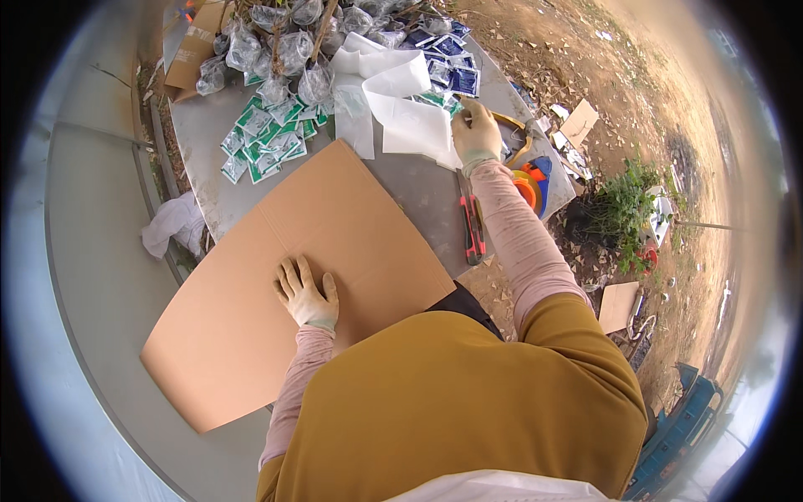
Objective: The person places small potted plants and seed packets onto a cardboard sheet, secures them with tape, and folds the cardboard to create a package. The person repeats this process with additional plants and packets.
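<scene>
My left hand (307, 295), in a pale glove, lies flat on a large brown cardboard sheet (351, 219), with thumb and fingers apart. The sheet spans the near part of the grey table and overhangs its edge. My right hand (477, 130), also gloved, reaches to the table's right side with curled fingers, beside a folded white sheet (401, 94) and green-and-white sachets (436, 97). Whether it grips anything is hidden. Just below that hand lies a red-and-black utility knife (472, 229). A blue-and-orange tape dispenser (534, 182) sits beside my right forearm.
Clear plastic-wrapped bundles with stems (295, 53) crowd the table's far end. Green sachets (266, 138) and dark blue sachets (464, 81) lie in piles. A cardboard box (194, 50) stands far left. A yellow curved strip (524, 138) lies near the right edge; leafy plants (627, 201) are on the ground.
</scene>
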{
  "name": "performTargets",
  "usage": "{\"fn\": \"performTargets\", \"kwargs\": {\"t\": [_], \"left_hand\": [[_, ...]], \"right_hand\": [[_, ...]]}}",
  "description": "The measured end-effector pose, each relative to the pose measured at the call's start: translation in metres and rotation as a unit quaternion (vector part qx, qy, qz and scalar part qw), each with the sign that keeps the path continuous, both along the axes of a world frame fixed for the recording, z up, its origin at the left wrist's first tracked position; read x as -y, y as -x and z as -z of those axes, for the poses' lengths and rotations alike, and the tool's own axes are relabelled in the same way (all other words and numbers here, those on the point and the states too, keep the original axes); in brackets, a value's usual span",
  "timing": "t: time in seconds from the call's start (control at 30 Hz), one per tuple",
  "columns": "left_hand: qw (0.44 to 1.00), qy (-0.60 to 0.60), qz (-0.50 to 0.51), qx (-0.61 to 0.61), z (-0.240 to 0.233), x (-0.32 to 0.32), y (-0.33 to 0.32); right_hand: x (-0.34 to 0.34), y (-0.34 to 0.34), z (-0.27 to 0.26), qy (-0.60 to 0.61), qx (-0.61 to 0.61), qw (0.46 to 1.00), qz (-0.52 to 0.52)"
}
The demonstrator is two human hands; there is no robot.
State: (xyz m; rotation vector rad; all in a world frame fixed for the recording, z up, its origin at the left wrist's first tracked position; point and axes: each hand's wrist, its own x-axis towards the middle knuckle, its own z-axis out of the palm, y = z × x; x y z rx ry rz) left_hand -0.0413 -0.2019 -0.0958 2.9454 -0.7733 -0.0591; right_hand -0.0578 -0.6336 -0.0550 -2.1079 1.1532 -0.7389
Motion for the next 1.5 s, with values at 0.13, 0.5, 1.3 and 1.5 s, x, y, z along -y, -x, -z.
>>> {"fn": "performTargets", "kwargs": {"t": [0.13, 0.5, 1.3, 1.5], "left_hand": [[1.000, 0.017, 0.010, 0.021, 0.001, 0.000, -0.001], [0.998, 0.047, -0.029, -0.011, -0.002, 0.000, 0.002], [0.992, 0.122, -0.040, -0.011, -0.007, -0.001, 0.002], [0.994, 0.105, -0.030, -0.014, -0.012, 0.001, 0.002]], "right_hand": [[0.105, -0.051, 0.001, -0.066, -0.267, 0.961, 0.032], [0.103, -0.051, 0.016, -0.204, 0.018, 0.972, 0.115], [-0.158, -0.312, -0.001, -0.145, -0.163, 0.928, -0.301], [-0.167, -0.316, -0.011, -0.109, -0.174, 0.933, -0.296]]}}
